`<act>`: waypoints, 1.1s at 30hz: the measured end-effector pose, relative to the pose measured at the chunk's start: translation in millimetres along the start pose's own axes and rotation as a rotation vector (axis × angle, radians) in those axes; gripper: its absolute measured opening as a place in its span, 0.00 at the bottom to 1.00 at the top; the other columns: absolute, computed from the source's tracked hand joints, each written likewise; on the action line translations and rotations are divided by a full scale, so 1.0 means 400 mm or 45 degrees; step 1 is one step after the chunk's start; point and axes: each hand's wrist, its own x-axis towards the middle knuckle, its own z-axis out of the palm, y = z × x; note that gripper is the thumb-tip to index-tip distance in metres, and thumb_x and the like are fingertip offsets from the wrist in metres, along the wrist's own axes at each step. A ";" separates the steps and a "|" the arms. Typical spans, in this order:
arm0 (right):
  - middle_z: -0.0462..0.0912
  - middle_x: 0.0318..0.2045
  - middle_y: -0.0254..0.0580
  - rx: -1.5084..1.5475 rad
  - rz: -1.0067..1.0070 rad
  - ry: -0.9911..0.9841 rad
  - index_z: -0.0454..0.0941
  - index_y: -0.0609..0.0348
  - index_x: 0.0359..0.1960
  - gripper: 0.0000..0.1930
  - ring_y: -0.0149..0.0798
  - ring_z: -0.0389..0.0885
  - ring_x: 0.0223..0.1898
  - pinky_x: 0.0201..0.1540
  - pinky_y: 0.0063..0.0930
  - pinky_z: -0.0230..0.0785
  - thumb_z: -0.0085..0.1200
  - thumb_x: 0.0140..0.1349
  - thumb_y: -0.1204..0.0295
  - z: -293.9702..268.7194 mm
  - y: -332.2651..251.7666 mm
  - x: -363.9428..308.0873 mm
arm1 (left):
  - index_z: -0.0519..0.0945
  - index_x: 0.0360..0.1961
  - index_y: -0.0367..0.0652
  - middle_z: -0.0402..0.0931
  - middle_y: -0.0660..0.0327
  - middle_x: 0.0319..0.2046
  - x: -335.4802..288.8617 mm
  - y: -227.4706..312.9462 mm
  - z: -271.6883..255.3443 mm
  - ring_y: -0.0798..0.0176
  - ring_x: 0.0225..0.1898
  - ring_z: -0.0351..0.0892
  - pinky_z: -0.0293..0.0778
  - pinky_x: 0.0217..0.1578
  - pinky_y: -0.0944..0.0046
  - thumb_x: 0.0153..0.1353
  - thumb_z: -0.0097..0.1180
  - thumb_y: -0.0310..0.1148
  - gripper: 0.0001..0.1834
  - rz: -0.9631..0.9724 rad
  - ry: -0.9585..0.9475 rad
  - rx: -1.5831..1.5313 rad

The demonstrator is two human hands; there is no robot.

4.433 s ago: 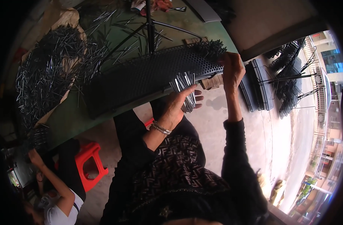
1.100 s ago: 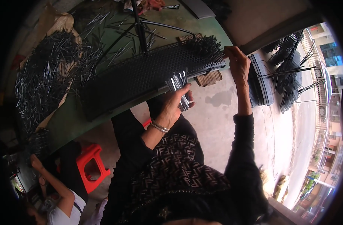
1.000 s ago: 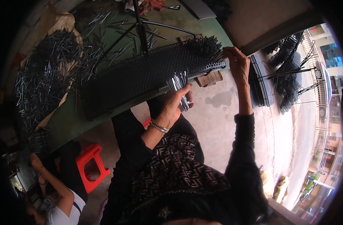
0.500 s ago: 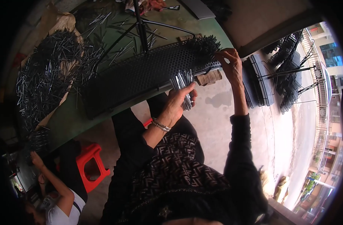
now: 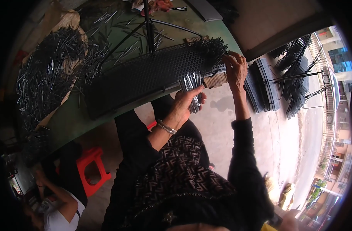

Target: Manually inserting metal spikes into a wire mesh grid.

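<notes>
My left hand [image 5: 180, 109] is closed around a bundle of thin silvery metal rods [image 5: 190, 82], their upper ends fanned out near the front edge of a long black perforated tray [image 5: 145, 69]. At the tray's right end, a dense cluster of dark rods [image 5: 210, 50] stands up from the holes. My right hand [image 5: 236, 71] is beside that cluster, its fingers bent and pinched together. Whatever is between those fingertips is too small to make out. A corrugated cardboard piece [image 5: 216, 81] lies under the tray's right end.
Loose rods are heaped on brown paper [image 5: 64, 19] on the green table [image 5: 83, 131]. A black metal stand [image 5: 149, 34] rises behind the tray. More perforated trays [image 5: 269, 84] stand to the right. A red stool [image 5: 92, 169] and a co-worker [image 5: 64, 208] are at lower left.
My right hand has shifted slightly down beside the standing rods. My left hand still holds its bundle, moved slightly right. The co-worker's arm has lowered, and a blurred hand appears at lower right.
</notes>
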 end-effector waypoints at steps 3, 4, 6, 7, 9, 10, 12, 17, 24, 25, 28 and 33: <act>0.82 0.43 0.34 -0.007 -0.108 0.075 0.85 0.52 0.35 0.06 0.41 0.75 0.48 0.51 0.35 0.65 0.58 0.61 0.67 0.004 -0.005 0.005 | 0.79 0.34 0.43 0.80 0.61 0.24 0.002 -0.005 -0.003 0.68 0.23 0.78 0.72 0.21 0.68 0.58 0.65 0.38 0.11 -0.013 -0.008 0.007; 0.82 0.42 0.34 0.020 -0.084 0.105 0.84 0.52 0.34 0.06 0.41 0.76 0.48 0.51 0.34 0.64 0.58 0.61 0.67 0.005 -0.010 0.010 | 0.79 0.34 0.43 0.80 0.61 0.24 0.004 -0.006 -0.005 0.68 0.23 0.78 0.72 0.21 0.68 0.58 0.65 0.38 0.11 -0.013 -0.007 0.006; 0.83 0.41 0.34 0.043 -0.058 0.137 0.84 0.53 0.33 0.06 0.41 0.76 0.48 0.50 0.34 0.64 0.58 0.61 0.67 0.004 -0.011 0.010 | 0.80 0.38 0.43 0.80 0.62 0.27 0.006 -0.008 -0.010 0.69 0.25 0.78 0.73 0.22 0.68 0.58 0.64 0.39 0.13 -0.004 -0.022 0.038; 0.83 0.42 0.34 0.032 -0.003 0.106 0.85 0.52 0.34 0.07 0.42 0.77 0.48 0.52 0.34 0.65 0.57 0.61 0.65 0.008 -0.004 0.007 | 0.80 0.38 0.43 0.80 0.62 0.27 0.006 -0.011 -0.010 0.69 0.25 0.78 0.73 0.22 0.68 0.58 0.64 0.39 0.13 -0.005 -0.024 0.039; 0.84 0.42 0.33 0.019 0.053 0.076 0.85 0.52 0.35 0.09 0.42 0.78 0.48 0.53 0.34 0.65 0.57 0.62 0.63 0.009 0.004 0.013 | 0.80 0.39 0.42 0.79 0.62 0.26 0.009 -0.014 -0.008 0.70 0.24 0.77 0.73 0.22 0.69 0.58 0.64 0.39 0.13 -0.021 -0.031 0.028; 0.84 0.43 0.34 -0.028 0.057 0.045 0.86 0.51 0.36 0.09 0.42 0.77 0.48 0.53 0.34 0.65 0.58 0.62 0.62 0.009 0.010 0.020 | 0.80 0.39 0.42 0.79 0.62 0.26 0.011 -0.015 -0.007 0.70 0.24 0.77 0.73 0.22 0.69 0.58 0.64 0.39 0.13 -0.023 -0.034 0.030; 0.84 0.43 0.35 -0.072 0.062 0.011 0.86 0.50 0.37 0.10 0.42 0.77 0.48 0.53 0.35 0.65 0.58 0.62 0.61 0.006 0.003 0.023 | 0.80 0.39 0.42 0.79 0.62 0.26 0.011 -0.013 -0.007 0.70 0.24 0.76 0.73 0.22 0.68 0.59 0.64 0.38 0.13 0.004 -0.053 0.033; 0.81 0.49 0.42 -0.042 0.073 0.008 0.86 0.45 0.44 0.11 0.43 0.78 0.47 0.52 0.34 0.67 0.59 0.62 0.61 -0.016 -0.051 -0.003 | 0.80 0.37 0.42 0.80 0.61 0.25 0.018 -0.020 -0.003 0.70 0.22 0.76 0.72 0.20 0.69 0.58 0.64 0.37 0.12 0.017 -0.035 0.015; 0.78 0.26 0.33 1.073 0.533 -0.799 0.80 0.68 0.44 0.14 0.26 0.77 0.31 0.35 0.22 0.70 0.57 0.65 0.68 -0.106 -0.159 -0.055 | 0.81 0.41 0.43 0.83 0.58 0.27 0.012 -0.019 -0.008 0.69 0.22 0.78 0.70 0.20 0.70 0.58 0.62 0.37 0.12 0.027 -0.054 0.140; 0.78 0.26 0.33 1.152 0.553 -0.830 0.79 0.67 0.40 0.11 0.27 0.76 0.31 0.35 0.23 0.70 0.56 0.65 0.69 -0.109 -0.155 -0.057 | 0.81 0.41 0.43 0.83 0.58 0.27 0.008 -0.020 -0.008 0.69 0.22 0.78 0.70 0.20 0.70 0.58 0.62 0.37 0.12 0.025 -0.055 0.141; 0.77 0.26 0.34 1.286 0.588 -0.852 0.77 0.66 0.34 0.09 0.27 0.75 0.29 0.33 0.24 0.68 0.55 0.65 0.71 -0.113 -0.148 -0.060 | 0.81 0.41 0.44 0.84 0.58 0.29 -0.004 -0.006 0.000 0.70 0.24 0.78 0.70 0.21 0.70 0.61 0.60 0.36 0.10 0.028 -0.116 0.260; 0.82 0.28 0.40 1.350 0.683 -0.815 0.79 0.68 0.38 0.09 0.30 0.80 0.31 0.34 0.23 0.73 0.55 0.64 0.73 -0.118 -0.133 -0.069 | 0.81 0.43 0.45 0.85 0.58 0.32 0.008 -0.022 -0.005 0.65 0.30 0.83 0.72 0.25 0.68 0.59 0.63 0.40 0.15 0.034 -0.101 0.177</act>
